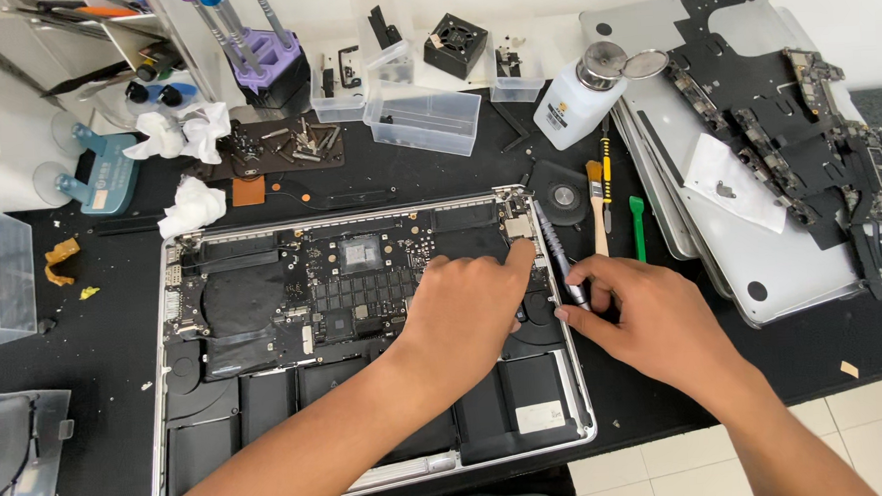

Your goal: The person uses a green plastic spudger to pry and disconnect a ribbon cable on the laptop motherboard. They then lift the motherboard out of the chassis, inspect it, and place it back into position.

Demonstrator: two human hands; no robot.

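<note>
Near the front edge of the bench (87, 323), left hand (464, 311) resting flat on the opened laptop (366, 341), fingers loose, forefinger pressed down by the right rim, gripping nothing. Just beside it, right hand (652, 318) pinching a dark screwdriver (557, 258) between thumb and fingertips, shaft lying along the laptop's right rim. Just past the screwdriver, toward the back edge, a round fan (563, 201), a small brush (597, 206) and a green pry tool (638, 227). Farther back, a white pump bottle (578, 101) and clear trays (424, 120). At the right edge, stacked silver covers (749, 254) carrying black boards. At the left, crumpled tissues (191, 204).
</note>
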